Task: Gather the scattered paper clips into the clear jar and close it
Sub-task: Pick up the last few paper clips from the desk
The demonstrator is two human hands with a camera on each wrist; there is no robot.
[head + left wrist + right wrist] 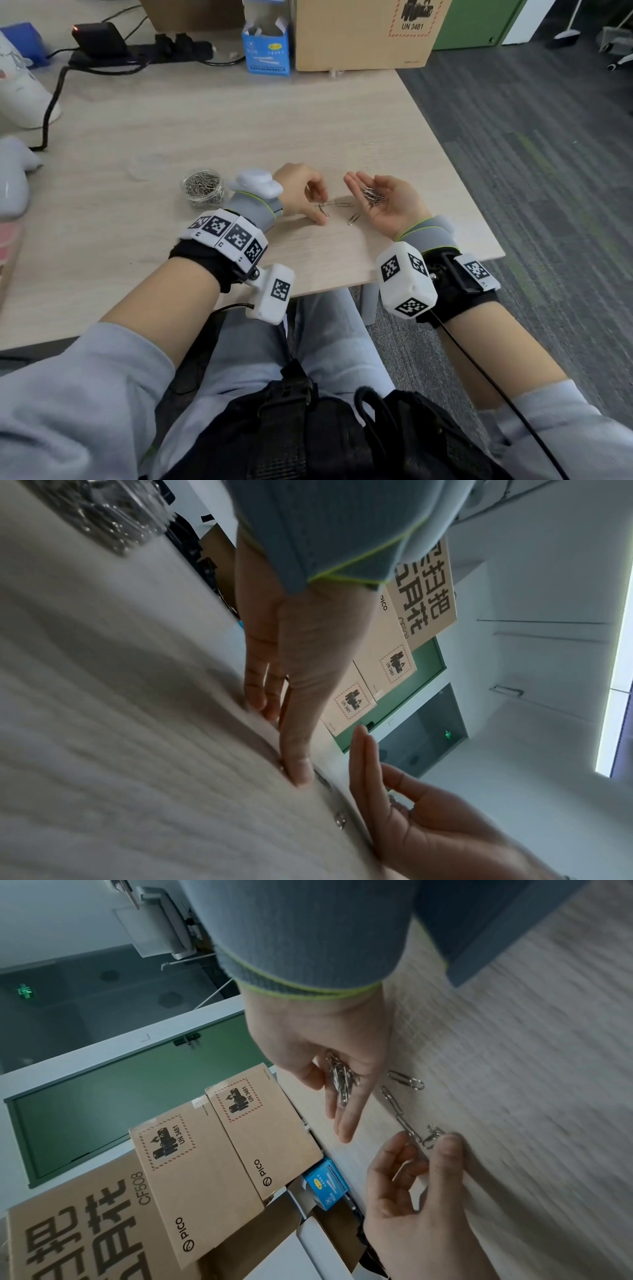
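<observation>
The clear jar [203, 190] [113, 515] stands open on the wooden table, filled with silver paper clips. A faint clear lid [147, 168] lies flat behind it. My left hand [320, 209] [424, 1146] is just right of the jar, thumb and curled index finger pinching a paper clip [323, 205] [433, 1137] against the tabletop. My right hand [363, 183] [339, 1110] lies palm up beside it, fingers straight, carrying a small heap of clips [373, 198] [342, 1077]. Loose clips [354, 218] [405, 1080] lie between the hands.
A blue carton [266, 48], a large cardboard box [363, 34] and a black power strip [137, 54] line the table's far side. White objects [20, 85] sit at the far left. The table's right edge [455, 178] runs close to my right hand.
</observation>
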